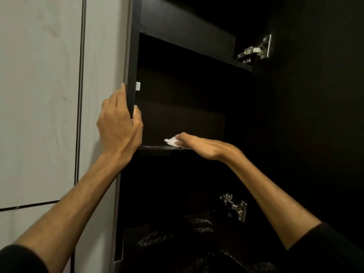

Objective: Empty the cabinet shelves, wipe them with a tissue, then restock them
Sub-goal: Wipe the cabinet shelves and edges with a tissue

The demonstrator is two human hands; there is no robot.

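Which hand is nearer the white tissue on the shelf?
Right. The right hand presses the tissue onto the shelf; the left hand grips the cabinet's side panel, apart from it.

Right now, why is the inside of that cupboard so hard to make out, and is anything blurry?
Head view: the cabinet interior is dim and nearly black, while the pale wall is evenly lit; the metal hinges catch glints; the right hand and white tissue look slightly motion-smeared; the left hand is sharp.
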